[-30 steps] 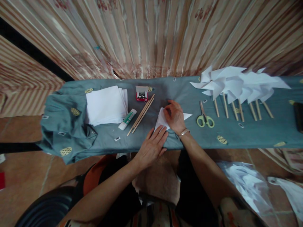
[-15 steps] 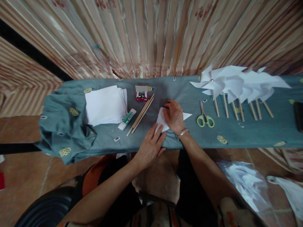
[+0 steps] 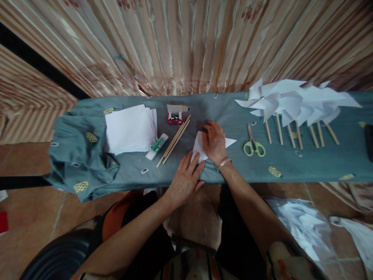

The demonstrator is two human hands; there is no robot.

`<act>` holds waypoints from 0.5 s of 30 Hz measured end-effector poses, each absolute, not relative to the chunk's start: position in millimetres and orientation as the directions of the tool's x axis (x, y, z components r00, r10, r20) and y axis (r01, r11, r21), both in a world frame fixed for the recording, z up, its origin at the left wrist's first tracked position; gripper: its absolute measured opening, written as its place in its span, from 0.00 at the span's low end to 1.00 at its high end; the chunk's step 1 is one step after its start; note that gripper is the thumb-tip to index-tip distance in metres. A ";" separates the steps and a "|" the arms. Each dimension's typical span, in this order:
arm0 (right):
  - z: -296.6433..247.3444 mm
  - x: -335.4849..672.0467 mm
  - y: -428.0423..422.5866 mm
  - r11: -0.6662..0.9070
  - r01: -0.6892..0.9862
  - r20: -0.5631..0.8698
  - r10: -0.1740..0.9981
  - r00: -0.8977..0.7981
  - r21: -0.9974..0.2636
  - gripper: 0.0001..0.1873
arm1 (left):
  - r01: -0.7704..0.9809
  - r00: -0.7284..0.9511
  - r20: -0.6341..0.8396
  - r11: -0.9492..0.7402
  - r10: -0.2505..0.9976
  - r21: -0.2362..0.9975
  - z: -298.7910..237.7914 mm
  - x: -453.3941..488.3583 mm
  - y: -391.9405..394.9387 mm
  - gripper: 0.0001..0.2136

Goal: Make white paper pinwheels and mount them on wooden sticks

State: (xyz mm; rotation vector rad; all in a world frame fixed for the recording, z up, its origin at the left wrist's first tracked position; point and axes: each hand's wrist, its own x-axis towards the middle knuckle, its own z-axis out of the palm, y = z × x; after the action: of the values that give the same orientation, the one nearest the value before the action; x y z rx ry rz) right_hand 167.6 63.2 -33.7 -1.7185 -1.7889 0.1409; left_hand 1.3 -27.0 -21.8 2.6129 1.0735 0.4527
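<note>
A folded white sheet of paper (image 3: 198,147) lies on the cloth-covered table in front of me, one pointed corner sticking out to the right. My left hand (image 3: 186,177) rests with spread fingers on its lower left edge. Pressing on it from above is my right hand (image 3: 215,143), fingers bent and a bracelet at the wrist; part of the paper is hidden beneath it. To the right are scissors (image 3: 254,146) with green handles. Two wooden sticks (image 3: 174,142) and a green-and-white glue stick or eraser-like block (image 3: 157,146) lie on the left.
A stack of white paper (image 3: 128,130) lies at the left, near an open red box of small metal pins (image 3: 175,116). Several white paper pinwheels (image 3: 294,100) on sticks lie at the right. Behind the table (image 3: 218,173) hangs a pleated curtain (image 3: 186,46). Plastic bags (image 3: 309,225) are on the floor.
My right hand has shifted very slightly upward on the folded paper. My left hand stays on the edge; the view itself has moved a little.
</note>
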 end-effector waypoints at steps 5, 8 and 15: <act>-31.4 167.6 61.2 0.140 0.857 0.375 0.925 0.066 -0.496 0.17 | 0.628 0.672 0.177 -0.679 0.719 0.380 -21.3 0.6 -26.5 0.27; -25.0 173.0 55.9 0.161 0.855 0.372 0.927 0.040 -0.493 0.18 | 0.622 0.658 0.188 -0.667 0.729 0.411 -19.8 -0.3 -25.4 0.27; -10.7 205.8 46.3 0.197 0.752 0.267 0.963 -0.028 -0.629 0.16 | 0.588 0.560 0.224 -0.573 0.797 0.571 -14.3 -4.9 -16.9 0.33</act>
State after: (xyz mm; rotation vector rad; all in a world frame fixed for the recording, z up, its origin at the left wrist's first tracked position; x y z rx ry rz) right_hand 205.8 46.3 -10.7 -1.6035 -1.8274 0.4172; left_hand -4.9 -16.9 -14.3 2.3617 1.1190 0.6526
